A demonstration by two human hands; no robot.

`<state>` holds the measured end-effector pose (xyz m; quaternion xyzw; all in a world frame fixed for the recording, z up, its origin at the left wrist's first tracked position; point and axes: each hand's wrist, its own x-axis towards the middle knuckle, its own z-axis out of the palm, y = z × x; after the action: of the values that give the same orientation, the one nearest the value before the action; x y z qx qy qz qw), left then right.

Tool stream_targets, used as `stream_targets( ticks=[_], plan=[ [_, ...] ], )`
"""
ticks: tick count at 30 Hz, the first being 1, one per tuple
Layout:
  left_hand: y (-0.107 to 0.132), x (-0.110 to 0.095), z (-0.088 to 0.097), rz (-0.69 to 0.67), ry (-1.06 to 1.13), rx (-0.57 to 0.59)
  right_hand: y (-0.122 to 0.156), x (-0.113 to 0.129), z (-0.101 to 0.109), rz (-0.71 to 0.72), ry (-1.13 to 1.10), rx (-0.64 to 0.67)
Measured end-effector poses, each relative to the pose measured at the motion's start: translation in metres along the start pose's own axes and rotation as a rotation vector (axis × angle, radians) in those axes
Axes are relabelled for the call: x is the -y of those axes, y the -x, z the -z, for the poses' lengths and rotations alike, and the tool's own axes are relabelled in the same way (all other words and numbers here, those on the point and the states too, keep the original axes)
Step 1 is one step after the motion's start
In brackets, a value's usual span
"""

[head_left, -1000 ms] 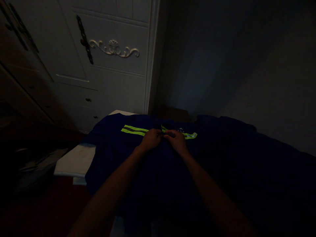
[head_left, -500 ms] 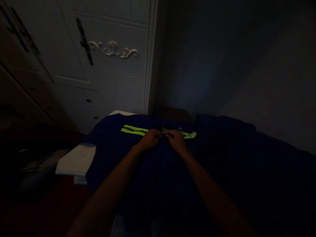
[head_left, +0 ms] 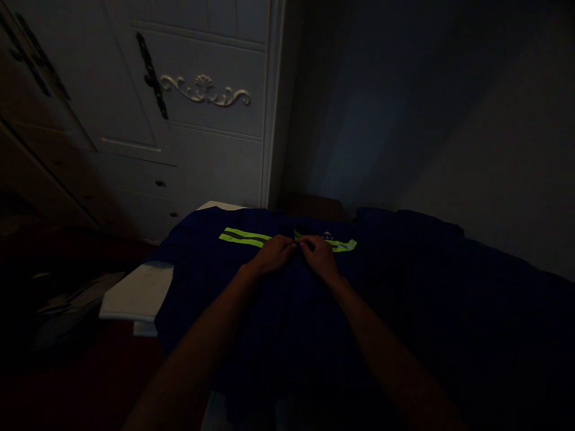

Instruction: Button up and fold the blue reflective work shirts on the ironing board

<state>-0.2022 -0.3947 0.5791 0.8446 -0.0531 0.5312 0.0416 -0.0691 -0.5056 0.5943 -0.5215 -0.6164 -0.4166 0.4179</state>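
Observation:
A dark blue work jacket (head_left: 197, 263) lies spread out, front side up, with yellow-green reflective stripes across its chest and a small pale logo on the right. My left hand (head_left: 275, 251) pinches the jacket's front edge at the middle, fingers closed. Close beside it, fingertips nearly meeting, my right hand (head_left: 318, 254) is pinched on the other front edge. Between the hands the stripe's end folds up slightly. Whatever small fastening lies under the fingertips is too dark to make out.
Beneath the jacket a white tabletop (head_left: 137, 293) shows at the left. Behind stands a white cabinet (head_left: 211, 161) with dark handles and carved trim. More dark blue cloth (head_left: 494, 287) spreads to the right. Dim items (head_left: 72, 299) lie at the far left above a dark red floor (head_left: 90, 377).
Both hands stay at the jacket's middle, with only small finger shifts. The view has moved very slightly.

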Motion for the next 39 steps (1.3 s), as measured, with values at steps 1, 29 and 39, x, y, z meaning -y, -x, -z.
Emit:
stream_targets(
  ticks=[1, 29, 39],
  plan=[
    [0.0, -0.001, 0.0, -0.004, -0.001, 0.001, 0.0, 0.0, 0.0, -0.019, -0.023, 0.004],
    [-0.01, 0.001, -0.003, 0.377, 0.475, -0.201, 0.001, 0.021, 0.005, 0.099, 0.047, 0.031],
    [-0.012, 0.005, -0.004, 0.433, 0.532, -0.219, 0.005, 0.025, 0.005, 0.274, 0.41, 0.073]
  ],
)
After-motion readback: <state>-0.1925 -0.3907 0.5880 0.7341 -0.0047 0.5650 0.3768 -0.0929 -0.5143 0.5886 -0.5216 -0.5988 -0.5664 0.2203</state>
